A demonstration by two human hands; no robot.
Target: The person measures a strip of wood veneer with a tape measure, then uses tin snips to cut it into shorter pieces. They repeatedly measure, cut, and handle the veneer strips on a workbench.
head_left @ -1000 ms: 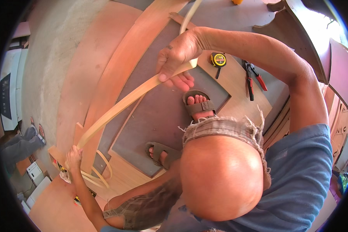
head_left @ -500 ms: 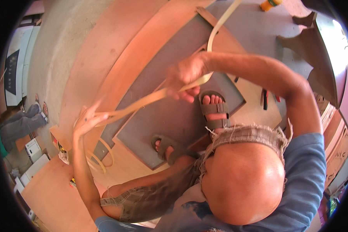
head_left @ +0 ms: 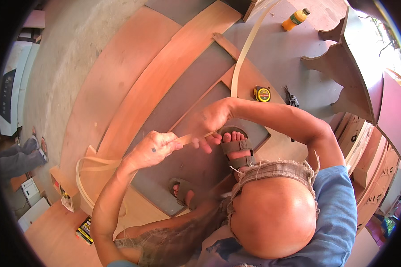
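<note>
Left hand (head_left: 150,149): fingers closed in a pinch on a thin pale strip (head_left: 239,66). Right hand (head_left: 213,118): blurred, lower fingers parted; firmness of any hold cannot be told. Strip spans the gap between both sets of fingers, runs on beyond the right fingers, and bends in loops left of the left fingers.

Judged risks: a sharp bend between the fingers could crease or split the strip; a loosened pinch could let it spring back; the loops could snag on the boards (head_left: 133,91) beyond the left fingers.

Markings, not copied: printing on the tape measure (head_left: 262,94) beyond the right fingers; dark lettering on cartons (head_left: 373,178) well right of them; print on a black-and-yellow box (head_left: 84,230) nearer the body than the left fingers.
</note>
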